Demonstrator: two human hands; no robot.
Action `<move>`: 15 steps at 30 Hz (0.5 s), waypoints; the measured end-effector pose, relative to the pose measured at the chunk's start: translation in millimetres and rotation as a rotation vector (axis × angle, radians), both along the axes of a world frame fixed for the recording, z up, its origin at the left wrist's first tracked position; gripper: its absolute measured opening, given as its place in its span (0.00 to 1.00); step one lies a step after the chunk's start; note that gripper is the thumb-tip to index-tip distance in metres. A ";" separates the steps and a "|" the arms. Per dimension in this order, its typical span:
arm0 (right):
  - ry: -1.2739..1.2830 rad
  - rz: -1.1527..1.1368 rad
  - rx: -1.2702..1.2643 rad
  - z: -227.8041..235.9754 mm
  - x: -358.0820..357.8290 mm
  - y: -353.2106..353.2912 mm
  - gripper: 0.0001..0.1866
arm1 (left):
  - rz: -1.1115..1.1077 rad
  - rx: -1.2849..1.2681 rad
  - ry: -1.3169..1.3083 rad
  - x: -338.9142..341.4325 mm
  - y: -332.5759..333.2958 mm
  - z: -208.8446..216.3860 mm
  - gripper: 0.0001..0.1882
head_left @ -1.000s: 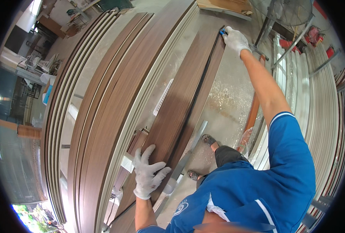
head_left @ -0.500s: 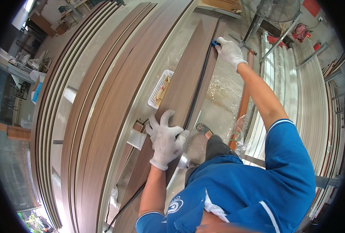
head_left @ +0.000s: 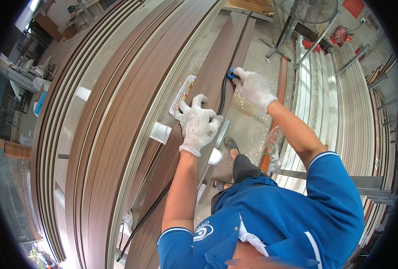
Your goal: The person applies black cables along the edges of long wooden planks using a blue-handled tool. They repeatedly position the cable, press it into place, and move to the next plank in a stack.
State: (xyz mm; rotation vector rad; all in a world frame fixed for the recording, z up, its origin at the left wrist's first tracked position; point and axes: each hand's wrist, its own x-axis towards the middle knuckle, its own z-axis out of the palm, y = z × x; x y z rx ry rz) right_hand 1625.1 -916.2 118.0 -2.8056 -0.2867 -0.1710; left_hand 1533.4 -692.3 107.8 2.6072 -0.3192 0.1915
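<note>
A long brown wood-grain board [head_left: 214,54] runs from near to far below my hands. Along it lies a thin black strip [head_left: 236,51], which bows slightly beside my right hand. My right hand [head_left: 255,89], in a white glove, is closed on a small blue tool [head_left: 231,74] set against the strip; most of the tool is hidden by the fingers. My left hand [head_left: 198,123], also gloved, rests over the board with fingers spread and bent. The strip passes beneath that hand and comes out as a loose tail towards me.
Left of the board stand long stacked brown panels [head_left: 131,107]. A white basket [head_left: 181,96] with small pieces sits beside the board. Wrapped white profiles [head_left: 317,98] lie on a rack to the right, near an orange-brown bar [head_left: 283,83]. A floor fan [head_left: 313,11] stands at the far right.
My right hand has drawn the blue tool nearer along the board. My left hand has slid farther away along it, so the hands are closer together. The strip now bows between them.
</note>
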 end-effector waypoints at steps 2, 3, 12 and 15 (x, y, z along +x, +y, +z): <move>0.003 0.059 0.040 -6.6 -26.1 8.7 0.13 | 0.010 0.029 0.028 -0.8 0.2 -0.4 0.08; -0.005 0.093 0.066 -9.0 -36.1 12.0 0.13 | -0.005 0.010 -0.012 -0.8 0.5 -0.5 0.09; -0.229 -0.106 0.160 -27.3 33.7 -20.3 0.13 | -0.060 -0.060 -0.066 -4.8 6.6 0.6 0.07; -0.177 -0.206 0.047 -23.9 108.6 -46.3 0.13 | -0.047 -0.097 -0.022 -3.1 3.5 7.2 0.07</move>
